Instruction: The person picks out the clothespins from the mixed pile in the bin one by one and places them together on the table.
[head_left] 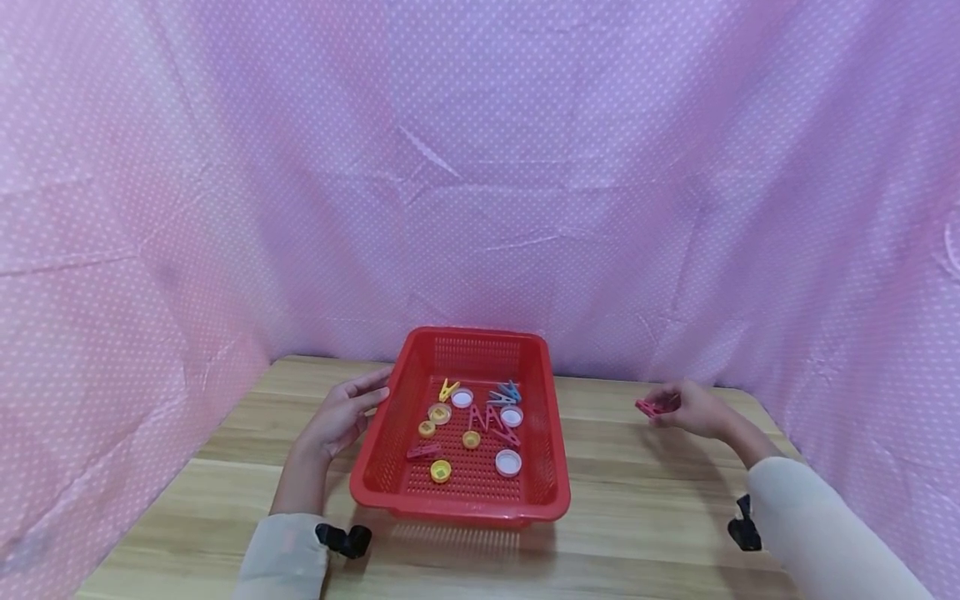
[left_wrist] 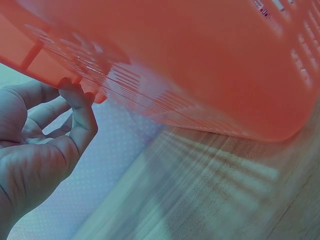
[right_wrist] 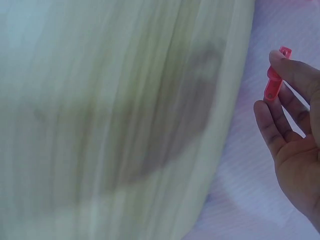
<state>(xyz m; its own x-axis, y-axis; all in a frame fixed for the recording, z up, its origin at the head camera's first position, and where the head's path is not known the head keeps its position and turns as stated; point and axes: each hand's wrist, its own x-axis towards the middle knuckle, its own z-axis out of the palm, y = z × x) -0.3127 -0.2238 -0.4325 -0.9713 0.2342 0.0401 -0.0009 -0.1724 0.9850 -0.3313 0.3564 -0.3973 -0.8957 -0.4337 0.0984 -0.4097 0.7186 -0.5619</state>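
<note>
In the head view, a red plastic basket (head_left: 558, 450) stands before me on the table. My left hand (head_left: 339, 421) grips its left rim; the left wrist view has thumb and fingers of that hand (left_wrist: 55, 125) pinching the rim of the basket (left_wrist: 190, 60). Off to the right, above the wood, my right hand (head_left: 693, 408) pinches a pinkish-red clothespin (head_left: 648, 407). The right wrist view shows this clothespin (right_wrist: 273, 80) held by thumb and fingers of the hand (right_wrist: 297, 130). Inside the basket lie several clothespins, including a yellow one (head_left: 447, 389) and pink ones (head_left: 424, 451).
Among the clothespins are several round caps, such as a white cap (head_left: 507, 462) and a yellow cap (head_left: 440, 472). Blue clothespins (head_left: 510, 391) lie near the basket's far right. A pink dotted cloth (head_left: 480, 208) hangs behind and beside the wooden table (head_left: 622, 500).
</note>
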